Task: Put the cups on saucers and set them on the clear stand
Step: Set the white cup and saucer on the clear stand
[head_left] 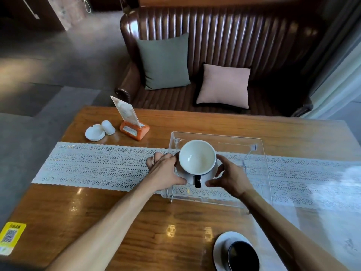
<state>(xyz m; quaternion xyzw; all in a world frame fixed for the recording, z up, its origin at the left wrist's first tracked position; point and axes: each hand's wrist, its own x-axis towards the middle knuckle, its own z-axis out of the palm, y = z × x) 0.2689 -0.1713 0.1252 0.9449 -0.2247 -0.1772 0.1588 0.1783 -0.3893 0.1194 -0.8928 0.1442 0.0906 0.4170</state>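
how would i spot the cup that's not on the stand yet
Start at the wooden table and follow its near edge rightward, past the clear stand. A black cup sits on a white saucer; its inside is dark, unlike the white-lined cup between the hands.

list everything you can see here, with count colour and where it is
cup: 1, white inside with black handle, on a saucer over the stand
saucer: 1, white, under that cup
clear stand: 1, transparent, table centre over the runner
second cup: 1, black, on its saucer at near right
second saucer: 1, white, near right table edge
lace runner: 1, white, across the table
table: 1, brown wood
sign holder: 1, orange base, far left
ashtray: 1, white, far left
small white pot: 1, beside the ashtray
QR sticker: 1, yellow, near left corner
sofa: 1, brown, behind table
cushions: 2, green, pink, on sofa
hands: left hand, right hand, holding the saucer's sides
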